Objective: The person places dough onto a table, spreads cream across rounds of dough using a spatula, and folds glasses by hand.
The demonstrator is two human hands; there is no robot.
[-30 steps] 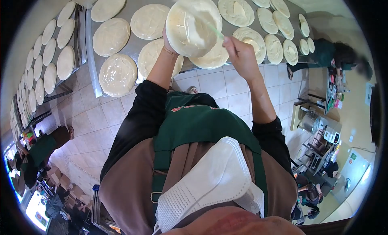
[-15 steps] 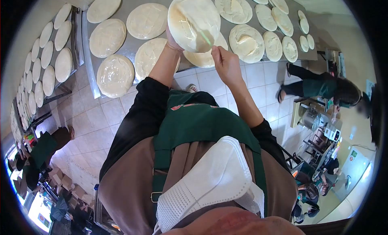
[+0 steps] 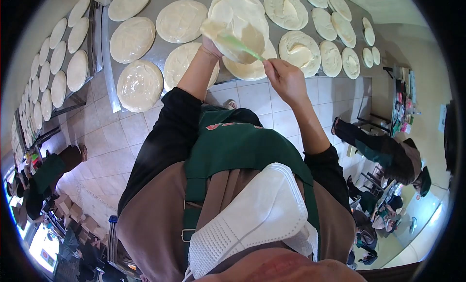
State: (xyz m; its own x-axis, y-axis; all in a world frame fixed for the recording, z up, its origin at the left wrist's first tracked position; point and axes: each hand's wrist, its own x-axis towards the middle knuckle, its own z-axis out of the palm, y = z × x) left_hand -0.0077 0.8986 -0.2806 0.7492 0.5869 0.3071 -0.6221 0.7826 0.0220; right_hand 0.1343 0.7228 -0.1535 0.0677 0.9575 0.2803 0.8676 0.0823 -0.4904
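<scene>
My left hand (image 3: 212, 46) is closed on a pale, round bowl (image 3: 252, 39) raised over the table's near edge; its far rim blends with the discs behind. Between thumb and fingers, my right hand (image 3: 286, 80) grips the handle of a light green spatula (image 3: 247, 50). The spatula's blade is blurred and lies across the bowl at its left side. Under and around the bowl are large round cream-coloured discs, such as a glossy one (image 3: 140, 86) at the near left. A disc (image 3: 299, 53) to the right bears a thick lump of creamy spread.
The grey table (image 3: 108, 54) carries several more discs. A second table at left holds rows of smaller-looking discs (image 3: 77, 71). One person (image 3: 388, 151) stands at right near shelves (image 3: 404, 100); another person (image 3: 53, 170) is at lower left. Cardboard boxes (image 3: 73, 209) lie behind.
The spatula has swung leftward across the bowl, and the bowl has tilted and sunk slightly. My right hand has shifted a little right and down. The person at right has walked further back.
</scene>
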